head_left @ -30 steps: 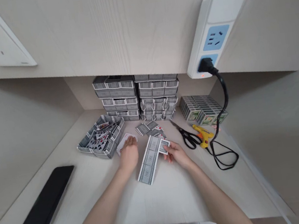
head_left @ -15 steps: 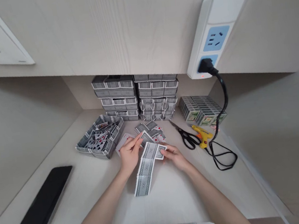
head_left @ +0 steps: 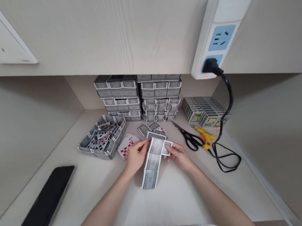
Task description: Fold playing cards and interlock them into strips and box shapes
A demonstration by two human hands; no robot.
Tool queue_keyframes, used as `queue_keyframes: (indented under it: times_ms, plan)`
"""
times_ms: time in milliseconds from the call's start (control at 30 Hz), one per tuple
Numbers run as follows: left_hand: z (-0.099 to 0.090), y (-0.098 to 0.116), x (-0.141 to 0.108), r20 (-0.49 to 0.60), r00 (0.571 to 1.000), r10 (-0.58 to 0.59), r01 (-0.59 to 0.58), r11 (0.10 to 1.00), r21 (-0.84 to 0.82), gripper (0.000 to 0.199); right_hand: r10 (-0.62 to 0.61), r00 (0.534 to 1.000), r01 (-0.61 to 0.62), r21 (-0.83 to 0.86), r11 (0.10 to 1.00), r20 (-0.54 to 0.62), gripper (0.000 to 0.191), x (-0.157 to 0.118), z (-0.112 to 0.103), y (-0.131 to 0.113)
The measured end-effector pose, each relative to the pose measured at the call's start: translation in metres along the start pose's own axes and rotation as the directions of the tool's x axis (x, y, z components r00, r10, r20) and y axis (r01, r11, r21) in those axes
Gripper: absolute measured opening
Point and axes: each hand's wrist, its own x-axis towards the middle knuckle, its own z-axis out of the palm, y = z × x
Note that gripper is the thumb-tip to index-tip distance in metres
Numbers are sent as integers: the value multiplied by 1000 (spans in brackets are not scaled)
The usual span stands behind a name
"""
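Over the desk I hold a strip of joined playing cards [head_left: 151,166], grey patterned backs facing up, hanging down toward me. My right hand [head_left: 180,156] pinches a small folded card end [head_left: 167,148] at the strip's right side. My left hand [head_left: 136,157] is closed at the upper left edge, its fingertips on a playing card [head_left: 155,135] that lies crosswise at the strip's top end. Whether that card is attached, I cannot tell. Just left lies a face-up red heart card [head_left: 127,144]. Behind are loose cards [head_left: 152,126], partly covered.
A card-built tray [head_left: 109,154] with loose cards stands left, a black phone [head_left: 47,199] nearer. Stacked card-built boxes [head_left: 160,89] fill the back. Scissors [head_left: 190,140], a yellow glue gun [head_left: 206,137], its black cord [head_left: 228,170] and card packs [head_left: 204,109] are right. A power strip [head_left: 220,29] hangs above.
My left hand has brought its card against the strip's top end, lying more crosswise. The strip has shifted slightly right and up. More of the red heart card shows.
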Motion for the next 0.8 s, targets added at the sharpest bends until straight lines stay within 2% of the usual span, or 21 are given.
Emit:
queue_keyframes:
  times_ms: [167,233,400,500,600,667,800]
  plan:
    - [7,-2,-2,158,981,-114,125,990,-64,41,-28,991,19,-66,998,-134,26,2,-2,1]
    - [9,-4,-3,204,971,-125,145,986,-86,38,-39,987,22,-112,993,-158,28,2,-2,1]
    - [15,-15,-4,225,968,-112,136,986,-93,27,-90,967,39,-211,977,-239,42,5,-7,2]
    - [13,-19,-1,134,982,-136,148,985,-83,25,-144,929,56,-255,965,-341,43,8,-14,3]
    - [6,-19,4,-32,986,-161,161,987,-14,26,-199,904,99,-268,958,-377,33,10,-17,2]
    - [2,-18,7,-111,980,-165,170,985,34,27,-196,912,116,-234,965,-359,33,10,-16,0]
    - [-4,-18,11,-167,971,-168,185,979,90,31,-102,958,71,-123,990,-269,55,5,-7,-4]
